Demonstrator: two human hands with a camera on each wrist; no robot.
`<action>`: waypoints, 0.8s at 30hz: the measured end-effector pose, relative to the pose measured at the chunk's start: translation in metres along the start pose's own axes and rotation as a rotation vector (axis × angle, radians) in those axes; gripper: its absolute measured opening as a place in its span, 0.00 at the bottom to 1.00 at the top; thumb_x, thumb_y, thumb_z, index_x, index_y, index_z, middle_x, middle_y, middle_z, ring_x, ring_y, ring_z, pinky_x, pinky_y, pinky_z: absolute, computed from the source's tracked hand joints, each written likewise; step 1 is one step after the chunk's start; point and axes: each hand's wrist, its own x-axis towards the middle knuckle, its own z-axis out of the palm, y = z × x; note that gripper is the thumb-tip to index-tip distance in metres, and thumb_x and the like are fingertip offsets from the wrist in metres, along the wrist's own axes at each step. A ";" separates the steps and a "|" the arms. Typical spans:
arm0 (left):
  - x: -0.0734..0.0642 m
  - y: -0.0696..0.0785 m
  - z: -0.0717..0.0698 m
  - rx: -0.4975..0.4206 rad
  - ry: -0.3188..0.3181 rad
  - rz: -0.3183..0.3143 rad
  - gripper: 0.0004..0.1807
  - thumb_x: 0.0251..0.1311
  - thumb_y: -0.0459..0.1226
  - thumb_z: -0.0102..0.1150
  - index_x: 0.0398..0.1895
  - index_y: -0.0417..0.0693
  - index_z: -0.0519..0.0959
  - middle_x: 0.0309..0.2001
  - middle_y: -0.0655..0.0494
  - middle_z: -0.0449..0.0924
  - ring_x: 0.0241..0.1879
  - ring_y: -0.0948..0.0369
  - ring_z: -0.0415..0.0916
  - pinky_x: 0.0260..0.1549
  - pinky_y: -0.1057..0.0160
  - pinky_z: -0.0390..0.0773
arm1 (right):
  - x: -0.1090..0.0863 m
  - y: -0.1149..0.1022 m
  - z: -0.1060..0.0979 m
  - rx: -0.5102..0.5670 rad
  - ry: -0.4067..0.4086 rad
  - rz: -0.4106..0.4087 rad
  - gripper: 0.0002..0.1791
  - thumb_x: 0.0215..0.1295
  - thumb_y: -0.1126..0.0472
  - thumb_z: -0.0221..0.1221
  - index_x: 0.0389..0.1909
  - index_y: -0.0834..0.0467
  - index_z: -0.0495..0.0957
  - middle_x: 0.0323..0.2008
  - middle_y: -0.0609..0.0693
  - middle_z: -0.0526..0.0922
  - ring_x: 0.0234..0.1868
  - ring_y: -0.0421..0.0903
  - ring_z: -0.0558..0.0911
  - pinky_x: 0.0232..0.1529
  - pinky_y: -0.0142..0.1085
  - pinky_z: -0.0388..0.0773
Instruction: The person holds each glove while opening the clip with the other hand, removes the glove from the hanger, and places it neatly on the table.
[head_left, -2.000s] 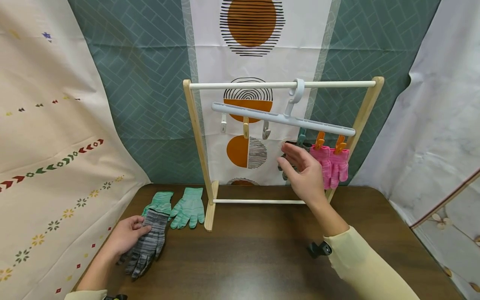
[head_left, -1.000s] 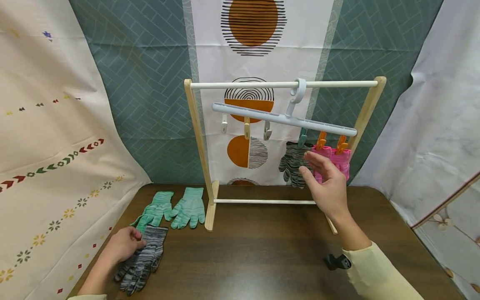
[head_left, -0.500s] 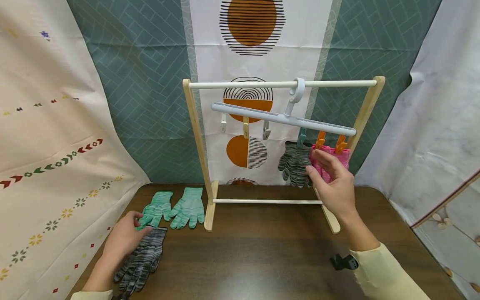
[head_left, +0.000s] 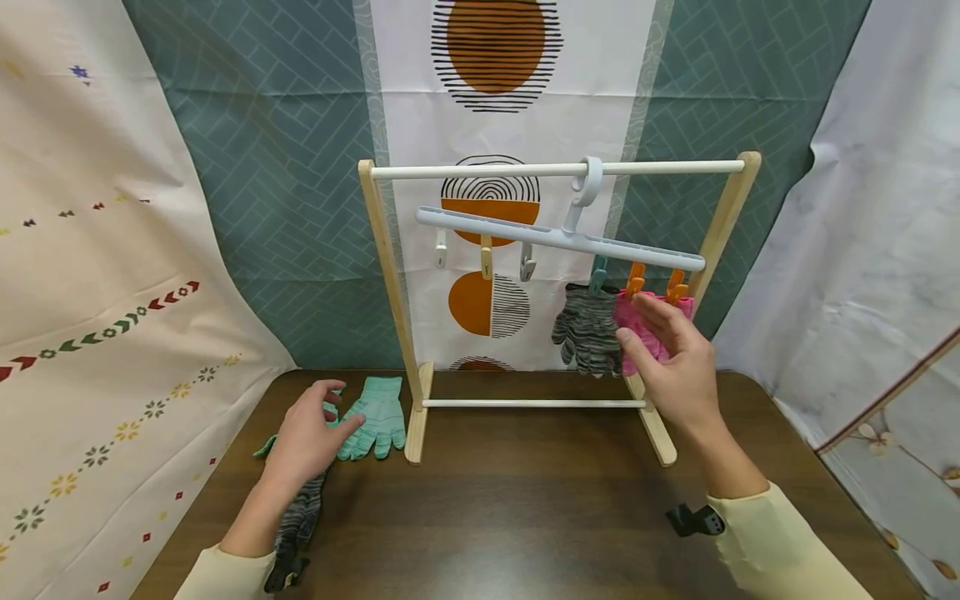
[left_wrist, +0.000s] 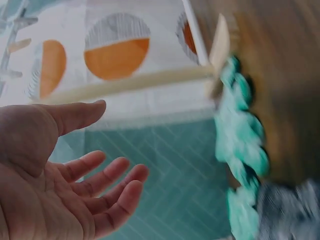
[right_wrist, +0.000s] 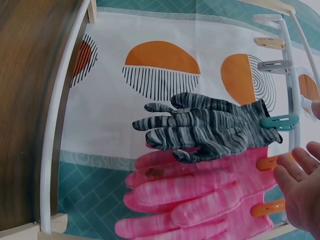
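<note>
My left hand [head_left: 303, 437] is held with fingers spread and nothing in them, above the gloves at the table's left. It hides most of one green glove; a second green glove [head_left: 381, 414] lies flat beside it. The striped grey glove [head_left: 303, 512] lies partly under the wrist in the head view. My right hand [head_left: 678, 375], fingers relaxed, is in front of the pink gloves [right_wrist: 195, 192] and holds nothing. Orange clips [head_left: 635, 279] hold the pink gloves. Beside them a striped grey glove [head_left: 588, 329] hangs from a teal clip [right_wrist: 280, 122].
A pale blue hanger [head_left: 555, 237] hooks tilted over the top rail [head_left: 480, 171] of a wooden-ended rack. White, yellow and grey clips [head_left: 527, 262] hang from its left half without gloves. The rack's foot [head_left: 416, 433] stands beside the green gloves. Curtains enclose the back and sides.
My left hand has left the grey glove on the table and moved up and right over the green gloves. My right hand has drawn down and right, uncovering the hanging grey glove.
</note>
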 end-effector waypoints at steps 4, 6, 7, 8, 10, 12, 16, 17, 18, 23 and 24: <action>0.007 0.022 0.008 -0.039 0.015 0.042 0.34 0.71 0.40 0.70 0.73 0.35 0.68 0.59 0.36 0.78 0.55 0.40 0.79 0.48 0.40 0.80 | 0.002 0.000 -0.003 -0.002 -0.007 -0.005 0.31 0.67 0.73 0.69 0.70 0.63 0.77 0.66 0.60 0.80 0.67 0.58 0.80 0.67 0.32 0.73; 0.012 0.032 0.012 -0.061 0.025 0.062 0.34 0.70 0.40 0.71 0.73 0.36 0.69 0.59 0.37 0.78 0.55 0.41 0.79 0.50 0.40 0.80 | 0.002 0.001 -0.005 -0.007 -0.011 -0.004 0.31 0.67 0.73 0.69 0.70 0.63 0.76 0.67 0.60 0.80 0.67 0.58 0.80 0.67 0.31 0.73; 0.014 0.037 0.015 -0.071 0.031 0.073 0.34 0.69 0.40 0.71 0.73 0.36 0.69 0.58 0.38 0.79 0.55 0.41 0.79 0.50 0.40 0.80 | 0.002 0.001 -0.005 -0.011 -0.013 -0.004 0.31 0.67 0.73 0.69 0.71 0.62 0.76 0.67 0.61 0.80 0.67 0.58 0.80 0.67 0.31 0.73; 0.017 0.042 0.017 -0.081 0.035 0.081 0.34 0.69 0.40 0.72 0.73 0.37 0.69 0.59 0.38 0.79 0.55 0.42 0.79 0.50 0.40 0.81 | 0.003 0.000 -0.006 -0.016 -0.015 -0.004 0.31 0.67 0.72 0.69 0.71 0.62 0.76 0.67 0.60 0.80 0.67 0.58 0.80 0.67 0.31 0.73; 0.021 0.052 0.022 -0.108 0.038 0.097 0.35 0.68 0.40 0.72 0.73 0.39 0.69 0.59 0.39 0.79 0.55 0.42 0.79 0.50 0.41 0.81 | 0.003 0.000 -0.007 -0.022 -0.018 -0.005 0.30 0.68 0.71 0.69 0.71 0.61 0.76 0.67 0.59 0.80 0.67 0.57 0.80 0.67 0.31 0.73; 0.026 0.062 0.027 -0.143 0.035 0.119 0.35 0.68 0.40 0.73 0.74 0.40 0.69 0.61 0.39 0.79 0.56 0.43 0.79 0.51 0.41 0.81 | 0.004 0.000 -0.007 -0.028 -0.021 -0.005 0.30 0.69 0.71 0.69 0.71 0.61 0.76 0.67 0.58 0.80 0.67 0.56 0.80 0.67 0.32 0.73; 0.035 0.082 0.038 -0.235 0.026 0.174 0.36 0.67 0.39 0.74 0.74 0.42 0.70 0.61 0.42 0.79 0.56 0.44 0.80 0.52 0.44 0.81 | 0.007 -0.002 -0.007 -0.037 -0.022 -0.012 0.31 0.68 0.71 0.69 0.71 0.61 0.76 0.67 0.57 0.81 0.67 0.55 0.80 0.67 0.33 0.73; 0.037 0.087 0.041 -0.253 0.025 0.188 0.36 0.66 0.39 0.75 0.74 0.43 0.70 0.61 0.43 0.79 0.56 0.45 0.80 0.53 0.45 0.80 | 0.008 -0.002 -0.007 -0.043 -0.022 -0.013 0.31 0.68 0.71 0.70 0.71 0.61 0.76 0.67 0.57 0.81 0.67 0.55 0.80 0.67 0.32 0.73; 0.040 0.092 0.044 -0.269 0.020 0.196 0.36 0.66 0.40 0.75 0.74 0.44 0.71 0.60 0.45 0.80 0.56 0.46 0.80 0.53 0.45 0.80 | 0.009 -0.002 -0.007 -0.044 -0.021 -0.015 0.31 0.67 0.71 0.70 0.71 0.62 0.76 0.67 0.57 0.81 0.67 0.56 0.80 0.66 0.32 0.73; 0.051 0.116 0.060 -0.333 -0.014 0.238 0.35 0.66 0.40 0.75 0.73 0.46 0.72 0.60 0.47 0.80 0.56 0.48 0.81 0.55 0.45 0.81 | 0.011 -0.003 -0.005 -0.054 -0.030 -0.018 0.31 0.67 0.71 0.70 0.71 0.62 0.76 0.67 0.57 0.81 0.67 0.55 0.81 0.66 0.31 0.73; 0.053 0.120 0.063 -0.349 -0.023 0.245 0.34 0.66 0.40 0.75 0.73 0.45 0.72 0.60 0.47 0.80 0.56 0.47 0.81 0.56 0.44 0.81 | 0.011 -0.003 -0.005 -0.055 -0.033 -0.019 0.31 0.67 0.71 0.70 0.71 0.62 0.76 0.67 0.57 0.81 0.67 0.55 0.81 0.66 0.31 0.73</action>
